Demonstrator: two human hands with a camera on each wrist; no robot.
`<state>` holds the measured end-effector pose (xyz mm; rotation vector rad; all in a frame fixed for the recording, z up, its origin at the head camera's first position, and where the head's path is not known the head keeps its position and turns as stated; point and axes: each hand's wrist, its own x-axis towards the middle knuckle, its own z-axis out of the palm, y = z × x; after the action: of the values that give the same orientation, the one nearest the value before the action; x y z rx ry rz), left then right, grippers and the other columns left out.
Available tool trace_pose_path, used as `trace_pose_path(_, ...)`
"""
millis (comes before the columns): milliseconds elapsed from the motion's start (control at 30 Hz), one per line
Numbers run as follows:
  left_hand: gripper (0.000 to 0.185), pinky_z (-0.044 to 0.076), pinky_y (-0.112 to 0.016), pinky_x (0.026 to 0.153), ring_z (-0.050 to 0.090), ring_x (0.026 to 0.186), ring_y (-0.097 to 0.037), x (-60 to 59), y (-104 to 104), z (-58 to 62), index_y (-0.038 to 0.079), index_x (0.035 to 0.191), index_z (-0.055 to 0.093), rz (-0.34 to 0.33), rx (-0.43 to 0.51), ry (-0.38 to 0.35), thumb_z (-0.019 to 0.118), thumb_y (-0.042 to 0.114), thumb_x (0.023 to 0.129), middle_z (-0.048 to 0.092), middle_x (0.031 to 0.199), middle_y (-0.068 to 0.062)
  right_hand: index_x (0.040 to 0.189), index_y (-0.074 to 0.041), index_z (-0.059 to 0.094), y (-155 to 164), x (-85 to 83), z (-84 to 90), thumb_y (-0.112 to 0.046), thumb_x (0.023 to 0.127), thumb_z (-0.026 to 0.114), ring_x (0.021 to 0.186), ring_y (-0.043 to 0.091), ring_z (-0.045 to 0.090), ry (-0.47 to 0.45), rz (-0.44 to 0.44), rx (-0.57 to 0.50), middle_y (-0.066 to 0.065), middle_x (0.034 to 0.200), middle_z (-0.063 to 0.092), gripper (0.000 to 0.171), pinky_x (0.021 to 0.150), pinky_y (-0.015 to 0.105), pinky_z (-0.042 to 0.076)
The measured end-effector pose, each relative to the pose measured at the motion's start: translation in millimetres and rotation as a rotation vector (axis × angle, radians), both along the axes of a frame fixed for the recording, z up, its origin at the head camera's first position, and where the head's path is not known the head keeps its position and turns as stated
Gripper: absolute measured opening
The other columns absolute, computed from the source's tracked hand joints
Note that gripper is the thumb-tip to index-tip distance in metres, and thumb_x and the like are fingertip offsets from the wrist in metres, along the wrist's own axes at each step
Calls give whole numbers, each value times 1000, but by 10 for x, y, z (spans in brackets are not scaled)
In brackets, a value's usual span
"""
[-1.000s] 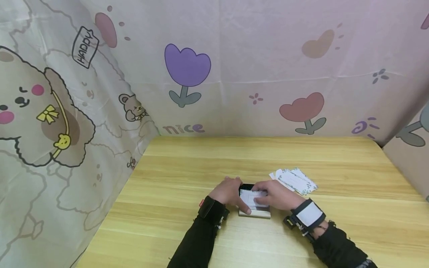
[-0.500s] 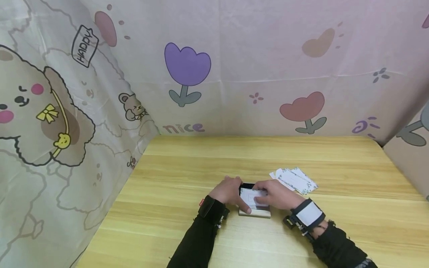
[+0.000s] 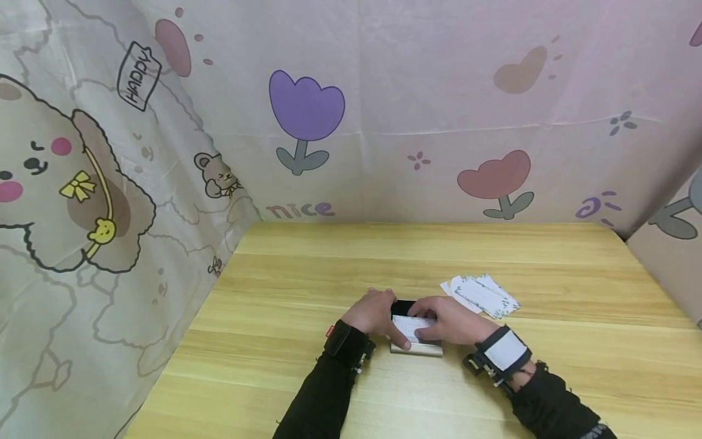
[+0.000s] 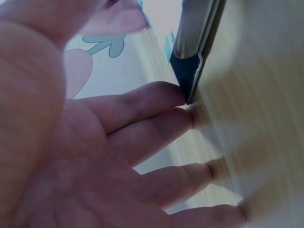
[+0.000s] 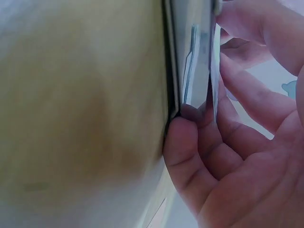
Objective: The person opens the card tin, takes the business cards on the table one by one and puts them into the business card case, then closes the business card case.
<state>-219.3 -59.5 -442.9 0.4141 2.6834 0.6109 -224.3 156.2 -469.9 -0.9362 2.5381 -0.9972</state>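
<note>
A small silver card case [image 3: 418, 349] with a dark inside lies on the wooden table [image 3: 307, 268] in front of me. My left hand [image 3: 375, 313] holds its left side, thumb along the near-left edge and index finger at the far corner. In the left wrist view the fingers [image 4: 142, 111] touch the case's dark corner [image 4: 186, 71]. My right hand [image 3: 453, 321] holds a white card [image 3: 408, 325] flat on top of the case. In the right wrist view the thumb [image 5: 183, 142] presses the case's metal edge [image 5: 194, 57] and the fingers reach over the card.
A loose fan of white printed cards [image 3: 482, 294] lies on the table just beyond my right hand. Cartoon-printed cloth walls [image 3: 351, 122] close in the table at the back and on both sides.
The white card has slid a little toward me on the case, so more of the dark inside shows at the far end. Both hands have stayed in place.
</note>
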Motion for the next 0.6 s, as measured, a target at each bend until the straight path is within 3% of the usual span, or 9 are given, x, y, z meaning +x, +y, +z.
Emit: trace_pose_path(600,95,55,-37,82,57,107,-21,-28,5,-39,8,138,60,-2,-5,5,101,46,62,65,122,-11,106,-18,79,47,-20,-51,-25,97,74,82,5,56,81,55,-11,-11,94,64,13,71,27,49)
